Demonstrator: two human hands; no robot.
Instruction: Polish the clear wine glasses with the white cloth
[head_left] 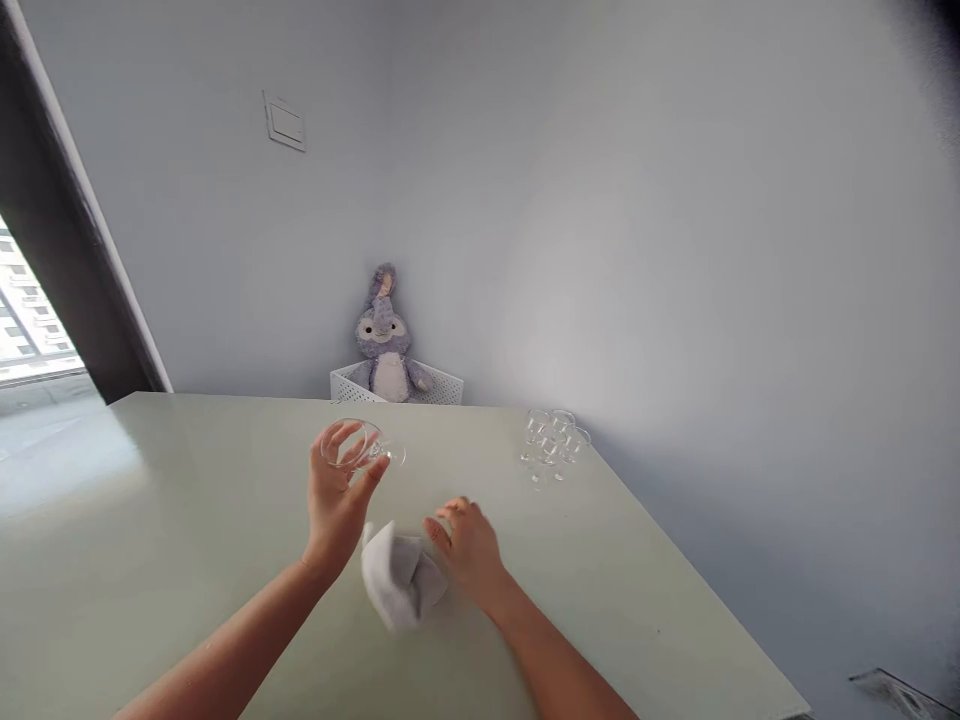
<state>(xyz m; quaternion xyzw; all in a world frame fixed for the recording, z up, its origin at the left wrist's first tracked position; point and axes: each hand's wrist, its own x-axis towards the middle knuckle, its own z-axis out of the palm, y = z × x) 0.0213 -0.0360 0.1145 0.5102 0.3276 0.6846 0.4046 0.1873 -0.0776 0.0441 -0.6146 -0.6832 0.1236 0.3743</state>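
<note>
My left hand [339,495] is closed around a clear stemmed glass [346,446], held tilted on its side above the table. The bowl points left and the round foot points right. My right hand [466,540] is open, its fingers slightly bent, with nothing visible in them. Just left of it is a crumpled white cloth [405,580], a little blurred; whether it rests fully on the table I cannot tell. Farther back on the right, several clear stemmed glasses [551,440] stand upright in a close group.
A pale green table [225,480] spreads below, its right edge close to a grey wall [712,300]. Behind the far edge, a purple plush toy [386,345] sits in a white perforated basket [442,386]. A light switch [286,122] is on the left wall.
</note>
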